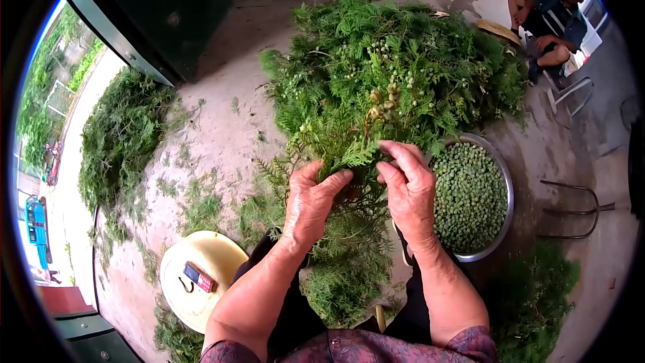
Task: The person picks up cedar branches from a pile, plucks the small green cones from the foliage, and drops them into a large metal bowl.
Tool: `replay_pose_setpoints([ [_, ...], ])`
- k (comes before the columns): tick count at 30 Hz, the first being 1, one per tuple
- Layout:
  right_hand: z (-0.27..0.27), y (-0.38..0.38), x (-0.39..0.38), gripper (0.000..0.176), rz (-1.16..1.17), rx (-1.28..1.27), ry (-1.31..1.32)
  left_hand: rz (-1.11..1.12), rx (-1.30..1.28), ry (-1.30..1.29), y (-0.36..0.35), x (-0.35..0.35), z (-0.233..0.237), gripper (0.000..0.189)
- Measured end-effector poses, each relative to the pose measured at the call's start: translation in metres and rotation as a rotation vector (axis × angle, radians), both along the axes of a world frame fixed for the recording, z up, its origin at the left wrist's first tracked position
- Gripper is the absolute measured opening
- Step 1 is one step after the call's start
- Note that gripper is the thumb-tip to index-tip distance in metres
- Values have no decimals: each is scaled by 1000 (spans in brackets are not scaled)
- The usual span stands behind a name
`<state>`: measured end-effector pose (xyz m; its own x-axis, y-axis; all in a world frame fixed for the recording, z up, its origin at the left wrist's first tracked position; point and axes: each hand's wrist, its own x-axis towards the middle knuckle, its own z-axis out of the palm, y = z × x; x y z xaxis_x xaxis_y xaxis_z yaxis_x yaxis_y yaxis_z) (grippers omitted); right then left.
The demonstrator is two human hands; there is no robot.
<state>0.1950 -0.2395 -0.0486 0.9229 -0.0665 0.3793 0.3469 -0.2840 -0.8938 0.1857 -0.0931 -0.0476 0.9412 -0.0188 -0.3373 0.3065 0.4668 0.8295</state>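
Both my hands hold one leafy green branch with small pale seed cones at its tip, raised over my lap. My left hand grips the branch from the left, with the thumb across the foliage. My right hand pinches the sprigs from the right, fingers curled over them. More cut foliage lies on my lap below the hands. Just right of my right hand stands a metal bowl full of small green seed cones.
A big heap of cut branches lies on the concrete ahead, a smaller heap at left. A yellow round lid with a small device and hook sits lower left. A metal fork lies right. A person sits far right.
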Motion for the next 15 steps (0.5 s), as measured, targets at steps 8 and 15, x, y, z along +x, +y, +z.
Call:
replay_pose_setpoints([
  [8, -4, 4, -6, 20, -24, -17, 63, -53, 44, 16, -4, -4, 3, 17],
  [15, -8, 2, -10, 12, 91, 455, 380, -66, 25, 40, -7, -5, 7, 14],
])
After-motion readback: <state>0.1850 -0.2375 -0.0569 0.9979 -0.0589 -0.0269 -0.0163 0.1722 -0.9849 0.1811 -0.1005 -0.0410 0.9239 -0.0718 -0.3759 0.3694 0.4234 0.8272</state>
